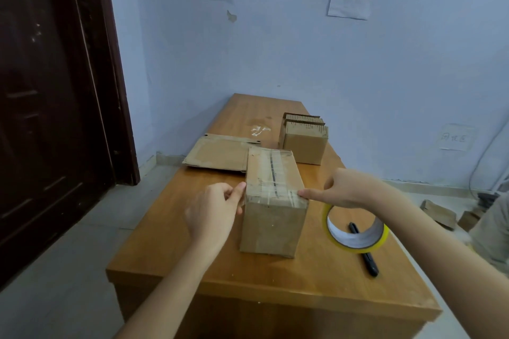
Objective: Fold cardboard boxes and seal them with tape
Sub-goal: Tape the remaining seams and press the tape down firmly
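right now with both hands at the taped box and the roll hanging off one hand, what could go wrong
The tape roll hangs from the right hand, so the strip may twist or wrinkle at the box corner. The dangling roll could also knock the black pen lying beneath it toward the table edge.
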Available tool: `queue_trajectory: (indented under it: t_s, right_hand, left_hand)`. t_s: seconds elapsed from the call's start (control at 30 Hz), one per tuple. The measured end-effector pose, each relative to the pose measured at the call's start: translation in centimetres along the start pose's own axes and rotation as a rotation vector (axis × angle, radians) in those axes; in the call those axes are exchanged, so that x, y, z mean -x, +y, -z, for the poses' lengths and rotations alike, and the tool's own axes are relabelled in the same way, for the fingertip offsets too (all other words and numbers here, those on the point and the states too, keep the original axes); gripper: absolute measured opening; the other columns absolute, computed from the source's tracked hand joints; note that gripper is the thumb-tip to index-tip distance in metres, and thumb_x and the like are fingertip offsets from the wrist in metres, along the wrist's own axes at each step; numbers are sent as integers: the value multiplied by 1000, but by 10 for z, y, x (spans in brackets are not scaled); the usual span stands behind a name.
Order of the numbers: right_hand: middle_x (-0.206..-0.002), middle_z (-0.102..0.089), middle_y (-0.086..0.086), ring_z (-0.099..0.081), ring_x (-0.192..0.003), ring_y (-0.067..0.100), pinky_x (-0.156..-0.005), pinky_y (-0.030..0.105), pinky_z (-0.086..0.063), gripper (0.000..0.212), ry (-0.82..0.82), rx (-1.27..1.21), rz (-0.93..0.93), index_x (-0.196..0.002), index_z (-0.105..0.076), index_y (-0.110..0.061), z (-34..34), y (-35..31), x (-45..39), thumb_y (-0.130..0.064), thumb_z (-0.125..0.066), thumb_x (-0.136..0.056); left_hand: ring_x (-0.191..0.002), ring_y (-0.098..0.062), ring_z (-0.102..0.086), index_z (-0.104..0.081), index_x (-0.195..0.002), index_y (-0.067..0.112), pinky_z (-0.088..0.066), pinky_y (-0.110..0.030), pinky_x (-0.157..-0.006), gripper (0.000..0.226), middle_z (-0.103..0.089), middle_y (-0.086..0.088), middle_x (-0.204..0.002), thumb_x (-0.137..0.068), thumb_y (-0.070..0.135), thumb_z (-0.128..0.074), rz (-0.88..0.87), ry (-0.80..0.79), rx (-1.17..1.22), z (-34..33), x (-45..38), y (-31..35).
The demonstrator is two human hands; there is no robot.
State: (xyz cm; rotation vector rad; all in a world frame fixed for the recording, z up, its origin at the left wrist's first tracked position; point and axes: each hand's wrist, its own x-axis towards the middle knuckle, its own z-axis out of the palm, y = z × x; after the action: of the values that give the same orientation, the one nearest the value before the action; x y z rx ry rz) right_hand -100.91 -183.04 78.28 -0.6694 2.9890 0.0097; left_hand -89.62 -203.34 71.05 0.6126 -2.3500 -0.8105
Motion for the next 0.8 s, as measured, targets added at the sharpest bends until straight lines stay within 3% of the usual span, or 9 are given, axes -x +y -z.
queue_trajectory:
  t_s: [0.07,0.27,0.53,0.6,0.67,0.73,0.8]
  right_hand:
    - [-47,-37,-5,-41,-48,16,-50,27,-32,77,-1,-1,1,-46,-44,-19,0,0,-2,-93,-34,-61]
    - [-65,-63,-3,-60,-66,15,-60,27,-45,80,-1,-32,-19,-60,-67,-15,-1,-2,0,-88,-35,-70]
    - [-72,-66,-1,-63,-75,17,-71,31,-51,80,6,-45,-13,-65,-70,-14,-4,-4,0,-86,-34,-73]
    - [-68,-64,-1,-61,-70,17,-65,29,-48,80,16,-50,-10,-62,-67,-14,-4,-4,0,-86,-34,-73]
    - [-66,-62,-1,-57,-64,18,-61,29,-44,78,10,-72,-12,-57,-61,-14,-5,-4,1,-86,-35,-73]
    - [-68,-63,0,-53,-61,18,-60,30,-42,75,4,-91,-10,-53,-54,-16,-8,-6,1,-85,-35,-74]
    - [-73,-69,1,-59,-66,20,-65,32,-47,75,3,-110,-10,-53,-56,-17,-11,-8,0,-86,-35,-73]
  left_hand:
    - [-50,3,-46,-57,-65,28,-27,-20,-47,44,-54,12,-54,-94,55,-38,-30,87,-102,0,6,4]
    - [-54,-6,-50,-60,-75,25,-29,-22,-46,43,-61,9,-66,-98,50,-34,62,79,-226,-7,11,16]
    - [-61,-13,-55,-58,-67,23,-34,-22,-52,49,-63,3,-70,-96,55,-35,228,-7,-28,-12,17,12]
    - [-77,-16,-59,-59,-93,32,-37,-25,-58,35,-66,2,-89,-96,56,-34,243,-76,-48,-15,18,6]
    - [-103,-20,-60,-50,-132,29,-46,-30,-75,44,-62,-1,-119,-97,52,-37,221,-125,-63,-19,17,-8]
    - [-123,-22,-50,-41,-141,23,-44,-37,-96,47,-50,-5,-139,-99,43,-37,154,-74,91,-17,15,-17]
    - [-137,-18,-34,-32,-146,23,-30,-35,-108,51,-36,0,-151,-99,44,-30,77,-65,394,-10,16,-10]
